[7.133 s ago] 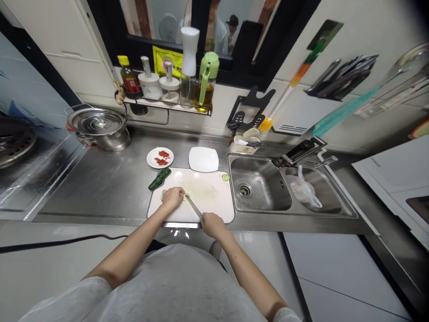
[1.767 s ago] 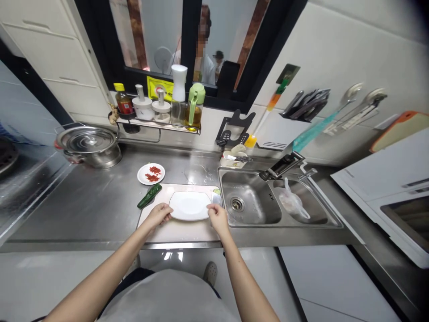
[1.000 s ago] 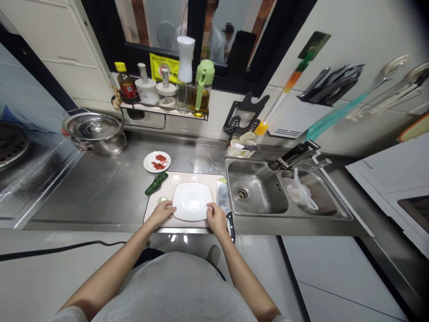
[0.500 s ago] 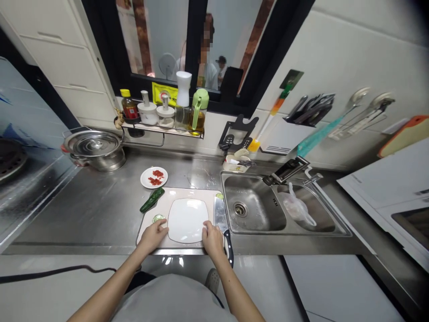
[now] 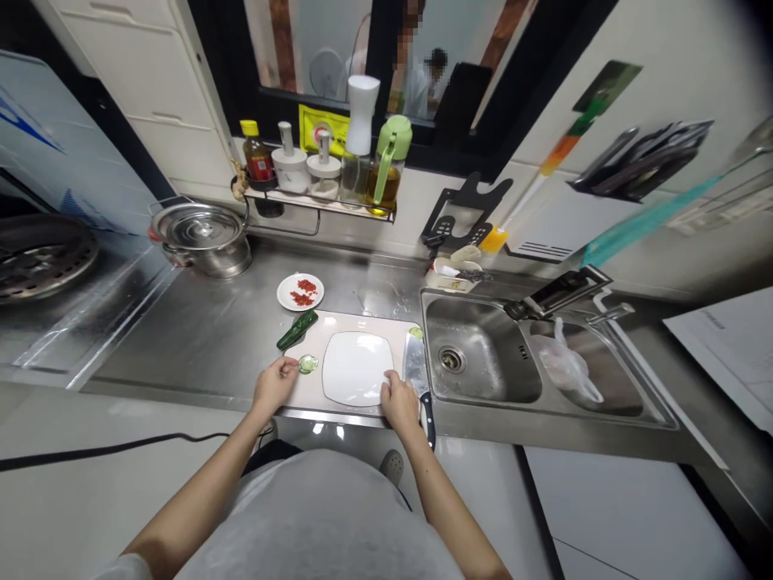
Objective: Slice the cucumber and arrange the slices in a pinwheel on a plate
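Note:
A white squarish plate (image 5: 357, 368) lies flat on a pale cutting board (image 5: 329, 322). My right hand (image 5: 400, 403) holds its right rim, thumb on top and fingers curled. My left hand (image 5: 274, 385) is pinched at the left edge of a small pile of cucumber slices (image 5: 308, 364), just left of the plate; the fingertips' exact grip is hard to make out. A dark green piece of cucumber (image 5: 297, 329) lies across the board's upper left edge. On the board's right side, a kitchen knife (image 5: 415, 362) lies beside my right hand, with a cucumber end (image 5: 416, 332) near its tip.
Behind the board stands a small plate (image 5: 283, 295) of chopped red bits. A double sink (image 5: 477, 391) is on the right, with a plastic bag (image 5: 564, 366) in it. A lidded pot (image 5: 221, 256) stands back left, below a condiment rack (image 5: 338, 205).
My left hand has moved from between the slices and the plate to the slices' left side, uncovering them. My right hand stays at the plate's rim. The camera view has shifted.

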`<state>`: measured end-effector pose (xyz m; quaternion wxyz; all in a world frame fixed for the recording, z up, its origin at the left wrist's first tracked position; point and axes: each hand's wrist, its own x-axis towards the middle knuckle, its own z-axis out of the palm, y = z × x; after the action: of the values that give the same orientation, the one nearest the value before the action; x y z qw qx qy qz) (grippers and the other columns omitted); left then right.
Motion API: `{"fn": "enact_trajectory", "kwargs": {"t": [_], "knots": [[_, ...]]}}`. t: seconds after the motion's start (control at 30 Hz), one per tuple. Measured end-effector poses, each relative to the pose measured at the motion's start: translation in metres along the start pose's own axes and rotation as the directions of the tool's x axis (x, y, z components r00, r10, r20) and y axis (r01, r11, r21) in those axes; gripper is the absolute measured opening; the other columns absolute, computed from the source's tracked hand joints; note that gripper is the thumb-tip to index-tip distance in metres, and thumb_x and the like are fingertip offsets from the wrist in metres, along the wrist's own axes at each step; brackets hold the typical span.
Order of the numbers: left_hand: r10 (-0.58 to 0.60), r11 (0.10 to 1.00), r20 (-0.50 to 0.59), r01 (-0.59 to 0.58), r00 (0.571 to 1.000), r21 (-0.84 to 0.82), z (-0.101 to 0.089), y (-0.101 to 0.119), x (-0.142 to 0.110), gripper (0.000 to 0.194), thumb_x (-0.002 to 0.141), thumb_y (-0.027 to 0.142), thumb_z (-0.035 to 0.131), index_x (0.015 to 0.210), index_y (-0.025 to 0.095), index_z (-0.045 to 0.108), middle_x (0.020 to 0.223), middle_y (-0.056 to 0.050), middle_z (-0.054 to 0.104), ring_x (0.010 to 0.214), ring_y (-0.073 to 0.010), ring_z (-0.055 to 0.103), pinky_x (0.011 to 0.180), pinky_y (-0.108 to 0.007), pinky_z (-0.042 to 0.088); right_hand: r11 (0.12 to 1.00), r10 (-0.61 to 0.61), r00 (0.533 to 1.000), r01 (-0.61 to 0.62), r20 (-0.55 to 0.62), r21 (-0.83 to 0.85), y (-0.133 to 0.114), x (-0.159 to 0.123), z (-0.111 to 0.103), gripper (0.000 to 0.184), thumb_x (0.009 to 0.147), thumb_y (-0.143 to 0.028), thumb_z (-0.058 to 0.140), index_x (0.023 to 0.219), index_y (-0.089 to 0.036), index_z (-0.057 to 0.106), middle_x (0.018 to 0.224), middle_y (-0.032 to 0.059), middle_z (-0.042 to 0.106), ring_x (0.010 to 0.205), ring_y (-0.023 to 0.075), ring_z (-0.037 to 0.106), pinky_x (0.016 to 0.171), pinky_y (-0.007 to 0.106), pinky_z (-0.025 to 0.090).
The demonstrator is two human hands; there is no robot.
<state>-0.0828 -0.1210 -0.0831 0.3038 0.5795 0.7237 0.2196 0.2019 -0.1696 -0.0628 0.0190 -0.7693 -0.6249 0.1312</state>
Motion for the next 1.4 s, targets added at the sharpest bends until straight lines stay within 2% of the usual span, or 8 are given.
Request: {"fn": "enact_trajectory", "kwargs": {"t": [0.37,0.57,0.67,0.77,0.87,0.93,1.17,1.4], "knots": [[0.034,0.972,-0.042,-0.023,0.999,0.234,0.010,0.021,0.003,0.026,0.082,0.040,0.054,0.101,0.026,0.065,0.103,-0.005,0.067,0.087,-0.0223,0.061,0.064,-0.028,0.036,1.000,0.001,1.000,-0.001,-0.029,0.008,-0.001,-0.002,0.002,0.033,0.093,-0.024,0.041,0.121,-0.020,0.056,0.091,0.0090,0.067,0.095,0.0237,0.056,0.078,0.031,0.032],[0.073,0.969,-0.051,-0.059,0.996,0.240,0.013,0.021,0.006,0.016,0.081,0.031,0.056,0.092,0.025,0.065,0.104,-0.004,0.067,0.088,-0.0211,0.060,0.066,-0.028,0.037,0.999,0.026,0.983,-0.023,-0.180,0.023,-0.002,-0.006,0.006,0.034,0.090,-0.026,0.046,0.122,-0.018,0.058,0.105,0.0113,0.063,0.099,0.0260,0.050,0.079,0.033,0.034],[0.067,0.987,-0.044,-0.060,0.997,0.147,0.014,0.020,0.008,0.011,0.079,0.028,0.056,0.086,0.023,0.064,0.091,-0.002,0.069,0.082,-0.0186,0.060,0.065,-0.027,0.037,0.999,0.020,0.955,-0.005,-0.295,0.052,-0.003,-0.006,0.002,0.033,0.089,-0.027,0.048,0.118,-0.018,0.060,0.110,0.0120,0.059,0.102,0.0273,0.047,0.083,0.035,0.035],[0.030,0.995,0.004,-0.029,1.000,-0.097,0.013,0.023,0.011,0.013,0.074,0.031,0.060,0.082,0.021,0.063,0.078,-0.001,0.068,0.070,-0.0149,0.058,0.063,-0.025,0.039,0.987,-0.025,0.939,0.079,-0.344,0.143,-0.007,-0.002,-0.008,0.031,0.089,-0.026,0.046,0.115,-0.016,0.062,0.108,0.0112,0.059,0.102,0.0267,0.046,0.088,0.036,0.035],[0.035,0.898,0.122,0.022,0.992,-0.439,0.008,0.032,0.013,0.025,0.065,0.038,0.067,0.078,0.017,0.061,0.068,-0.001,0.064,0.063,-0.0131,0.056,0.063,-0.024,0.041,0.935,-0.106,0.945,0.201,-0.310,0.292,-0.019,0.003,-0.023,0.030,0.090,-0.024,0.043,0.110,-0.016,0.064,0.099,0.0091,0.062,0.098,0.0245,0.047,0.089,0.034,0.037],[0.062,0.815,0.210,0.072,0.976,-0.574,0.001,0.042,0.011,0.031,0.059,0.040,0.071,0.076,0.016,0.061,0.066,-0.001,0.063,0.062,-0.0126,0.056,0.063,-0.024,0.042,0.882,-0.159,0.947,0.263,-0.278,0.390,-0.030,0.006,-0.034,0.029,0.090,-0.024,0.044,0.108,-0.018,0.066,0.096,0.0083,0.063,0.097,0.0235,0.049,0.088,0.034,0.039],[0.131,0.722,0.385,0.179,0.913,-0.668,-0.021,0.079,-0.001,0.034,0.054,0.036,0.078,0.077,0.016,0.064,0.070,0.000,0.065,0.065,-0.0112,0.058,0.069,-0.025,0.044,0.689,-0.379,0.893,0.447,-0.243,0.570,-0.067,0.013,-0.054,0.019,0.087,-0.025,0.054,0.100,-0.021,0.067,0.094,0.0046,0.063,0.096,0.0196,0.052,0.089,0.034,0.039],[0.167,0.727,0.395,0.158,0.904,-0.669,-0.020,0.092,-0.008,0.032,0.055,0.033,0.079,0.077,0.016,0.065,0.067,0.001,0.063,0.062,-0.0099,0.055,0.061,-0.022,0.041,0.641,-0.401,0.887,0.452,-0.231,0.620,-0.075,0.019,-0.053,0.011,0.085,-0.021,0.056,0.079,-0.019,0.065,0.087,0.0028,0.063,0.090,0.0178,0.052,0.085,0.031,0.038]]}}
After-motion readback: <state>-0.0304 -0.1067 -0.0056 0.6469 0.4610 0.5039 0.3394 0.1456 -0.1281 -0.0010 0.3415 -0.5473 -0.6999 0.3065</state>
